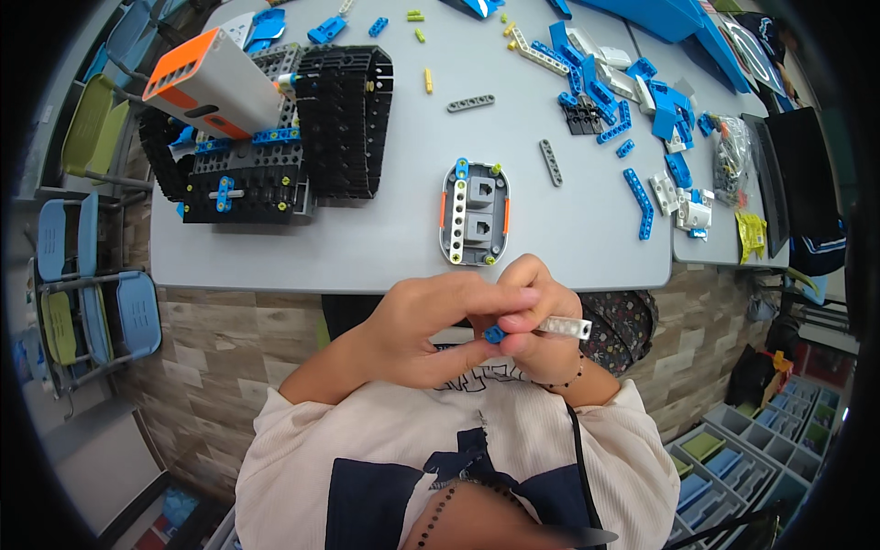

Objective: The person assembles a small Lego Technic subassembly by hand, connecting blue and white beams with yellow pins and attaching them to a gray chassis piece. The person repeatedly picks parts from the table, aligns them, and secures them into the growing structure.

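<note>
off the grey table's point(367, 252) near edge, my right hand point(543, 316) pinches a straight white plastic beam point(566, 327), roughly edge-parallel, pointing right; left hand point(426, 321) curled at small blue plastic piece point(495, 334), grip undetermined.

Outlined ltrs point(481, 377) on pale shirt point(307, 431), partly hidden; no other txt legible.

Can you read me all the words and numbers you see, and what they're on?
I don't copy out printed words, but here's where they are:
Cream shirt: big dark-outlined letters on the chest, partly hidden.
Yellow packet: dark print, too small to read.
White beam in the right hand: none I can see.
</note>
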`<action>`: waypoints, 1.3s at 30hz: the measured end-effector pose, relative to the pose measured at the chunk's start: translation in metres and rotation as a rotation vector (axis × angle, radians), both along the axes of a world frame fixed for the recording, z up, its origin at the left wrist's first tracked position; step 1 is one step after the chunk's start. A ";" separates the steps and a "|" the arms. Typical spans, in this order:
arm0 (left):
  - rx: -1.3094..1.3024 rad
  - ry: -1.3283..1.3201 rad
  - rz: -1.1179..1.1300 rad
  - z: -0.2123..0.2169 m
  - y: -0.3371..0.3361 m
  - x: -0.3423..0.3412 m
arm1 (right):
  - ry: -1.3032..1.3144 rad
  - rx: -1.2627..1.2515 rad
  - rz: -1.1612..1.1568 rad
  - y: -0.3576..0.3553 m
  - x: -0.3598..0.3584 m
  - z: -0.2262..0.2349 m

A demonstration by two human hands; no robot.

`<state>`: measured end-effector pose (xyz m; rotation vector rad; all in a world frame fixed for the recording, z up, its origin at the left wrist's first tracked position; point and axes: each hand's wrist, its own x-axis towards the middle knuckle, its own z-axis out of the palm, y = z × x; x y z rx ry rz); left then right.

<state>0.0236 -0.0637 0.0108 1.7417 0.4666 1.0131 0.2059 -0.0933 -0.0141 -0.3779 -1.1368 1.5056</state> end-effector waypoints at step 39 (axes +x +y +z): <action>-0.346 -0.473 0.314 -0.023 -0.021 -0.011 | -0.812 0.216 -0.259 0.010 0.007 0.047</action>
